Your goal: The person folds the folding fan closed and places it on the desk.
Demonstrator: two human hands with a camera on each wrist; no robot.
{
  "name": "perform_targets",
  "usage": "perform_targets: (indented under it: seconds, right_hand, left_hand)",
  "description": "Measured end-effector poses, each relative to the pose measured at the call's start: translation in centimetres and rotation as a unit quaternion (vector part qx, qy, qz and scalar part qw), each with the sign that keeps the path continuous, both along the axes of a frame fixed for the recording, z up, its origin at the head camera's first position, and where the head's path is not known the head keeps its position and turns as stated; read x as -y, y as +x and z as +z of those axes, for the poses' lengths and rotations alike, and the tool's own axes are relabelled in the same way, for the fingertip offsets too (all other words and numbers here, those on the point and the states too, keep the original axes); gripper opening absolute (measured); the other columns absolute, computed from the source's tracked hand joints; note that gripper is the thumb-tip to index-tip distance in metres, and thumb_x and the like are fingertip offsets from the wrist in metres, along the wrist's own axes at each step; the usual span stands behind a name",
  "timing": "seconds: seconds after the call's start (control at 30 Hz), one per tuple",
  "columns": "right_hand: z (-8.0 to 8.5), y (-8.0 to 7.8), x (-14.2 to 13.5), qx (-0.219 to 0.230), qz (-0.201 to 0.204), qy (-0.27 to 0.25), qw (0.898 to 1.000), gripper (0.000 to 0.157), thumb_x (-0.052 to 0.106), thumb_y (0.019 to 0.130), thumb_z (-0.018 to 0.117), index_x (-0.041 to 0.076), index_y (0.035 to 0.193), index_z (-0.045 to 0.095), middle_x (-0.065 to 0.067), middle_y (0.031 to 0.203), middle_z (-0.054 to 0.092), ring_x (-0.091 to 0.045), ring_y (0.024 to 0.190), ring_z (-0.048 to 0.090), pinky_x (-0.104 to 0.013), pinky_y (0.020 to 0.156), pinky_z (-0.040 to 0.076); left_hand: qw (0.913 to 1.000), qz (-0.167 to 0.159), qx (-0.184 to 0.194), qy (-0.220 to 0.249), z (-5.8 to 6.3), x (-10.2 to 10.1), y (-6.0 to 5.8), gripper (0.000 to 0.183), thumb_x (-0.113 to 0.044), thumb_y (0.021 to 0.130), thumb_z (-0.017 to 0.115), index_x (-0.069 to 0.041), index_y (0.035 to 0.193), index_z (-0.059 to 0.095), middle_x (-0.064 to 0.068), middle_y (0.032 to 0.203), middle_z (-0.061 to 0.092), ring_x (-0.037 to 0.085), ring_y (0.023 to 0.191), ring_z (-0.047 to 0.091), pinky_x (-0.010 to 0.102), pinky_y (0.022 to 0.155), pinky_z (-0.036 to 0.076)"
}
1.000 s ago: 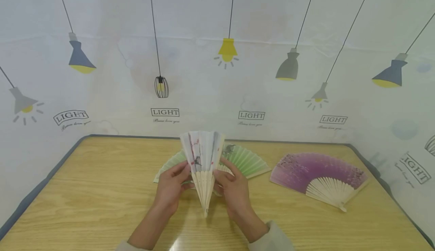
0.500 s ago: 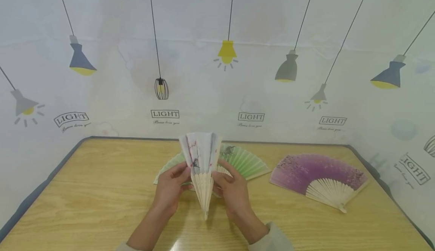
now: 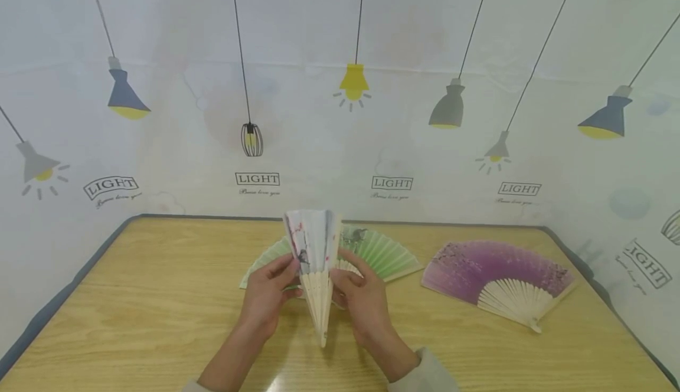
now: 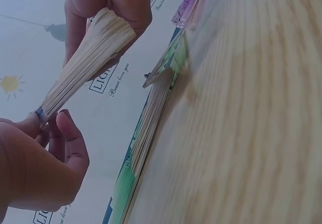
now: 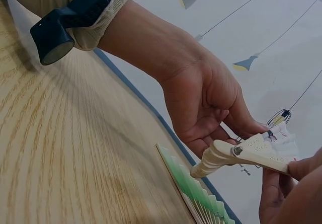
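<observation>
A white folding fan (image 3: pixel 317 244) with a painted bird and red blossoms is held up, partly folded, its bare ribs narrowing toward me. My left hand (image 3: pixel 267 294) pinches its left edge where paper meets ribs. On the opposite edge, the thumb and fingers of my right hand (image 3: pixel 365 297) grip it. In the left wrist view the stacked ribs (image 4: pixel 90 58) run between both hands, above the table. The metal pivot (image 5: pixel 237 150) shows at the rib end in the right wrist view. Behind the hands lies a spread green fan (image 3: pixel 390 253), partly hidden by them.
To the right, a spread purple fan (image 3: pixel 467 265) lies on the wooden table (image 3: pixel 138 315), its pivot end toward me. A wall sheet (image 3: pixel 319 167) printed with lamps rises behind the table's dark edge. A dark wrist camera (image 5: pixel 60 38) sits on the left sleeve.
The white fan has narrowed, its right edge drawn in to the left. My right hand has shifted slightly left with it; the left hand has barely moved.
</observation>
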State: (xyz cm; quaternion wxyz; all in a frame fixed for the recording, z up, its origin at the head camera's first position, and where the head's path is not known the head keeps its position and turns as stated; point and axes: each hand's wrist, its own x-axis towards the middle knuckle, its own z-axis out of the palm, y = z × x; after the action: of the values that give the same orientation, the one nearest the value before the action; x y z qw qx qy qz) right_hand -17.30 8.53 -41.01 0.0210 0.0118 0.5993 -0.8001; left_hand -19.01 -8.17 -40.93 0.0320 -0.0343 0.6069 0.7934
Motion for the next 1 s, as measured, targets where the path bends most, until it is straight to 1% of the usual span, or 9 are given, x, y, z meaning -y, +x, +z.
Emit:
perform_targets:
  seconds: [0.27, 0.37, 0.57, 0.8, 1.0]
  right_hand:
    - [0.18, 0.03, 0.05, 0.001, -0.003, -0.005, 1.0, 0.049, 0.011, 0.091, 0.066, 0.006, 0.137, 0.049, -0.014, 0.101, 0.069, -0.022, 0.092, 0.067, -0.034, 0.084, 0.057]
    - [0.15, 0.02, 0.08, -0.001, -0.003, -0.004, 1.0, 0.048, 0.011, 0.09, 0.067, 0.005, 0.136, 0.051, -0.014, 0.1, 0.069, -0.023, 0.091, 0.067, -0.034, 0.084, 0.057]
    - [0.04, 0.08, 0.15, -0.01, 0.007, 0.0, 1.0, 0.047, 0.013, 0.09, 0.067, 0.005, 0.134, 0.052, -0.016, 0.102, 0.069, -0.024, 0.092, 0.068, -0.036, 0.084, 0.057]
    - [0.0, 0.06, 0.26, -0.008, 0.008, -0.009, 1.0, 0.048, 0.012, 0.09, 0.068, 0.004, 0.135, 0.052, -0.014, 0.101, 0.069, -0.024, 0.092, 0.068, -0.036, 0.083, 0.057]
    - [0.0, 0.02, 0.35, -0.01, 0.003, -0.008, 1.0, 0.044, 0.01, 0.09, 0.068, 0.002, 0.131, 0.055, -0.016, 0.099, 0.07, -0.024, 0.09, 0.068, -0.037, 0.082, 0.058]
  left_hand:
    - [1.0, 0.008, 0.003, -0.003, -0.06, 0.05, -0.08, 0.035, -0.011, 0.094, 0.062, 0.003, 0.125, 0.058, 0.012, 0.102, 0.067, 0.019, 0.083, 0.064, 0.026, 0.068, 0.057]
    - [1.0, 0.009, 0.0, -0.001, -0.07, 0.06, -0.04, 0.034, -0.01, 0.093, 0.062, 0.004, 0.124, 0.059, 0.012, 0.101, 0.067, 0.02, 0.083, 0.064, 0.026, 0.068, 0.057]
    - [1.0, -0.003, -0.001, -0.001, -0.17, 0.07, 0.02, 0.033, -0.01, 0.093, 0.062, 0.004, 0.123, 0.059, 0.013, 0.103, 0.067, 0.024, 0.087, 0.064, 0.026, 0.069, 0.056]
    - [0.9999, -0.005, -0.008, -0.006, -0.17, 0.06, -0.06, 0.036, -0.012, 0.093, 0.063, 0.004, 0.125, 0.058, 0.013, 0.105, 0.066, 0.023, 0.086, 0.064, 0.026, 0.068, 0.056]
    - [1.0, -0.001, -0.006, -0.005, -0.19, -0.02, -0.13, 0.039, -0.012, 0.09, 0.067, 0.003, 0.125, 0.059, 0.012, 0.101, 0.065, 0.023, 0.084, 0.063, 0.026, 0.067, 0.056]
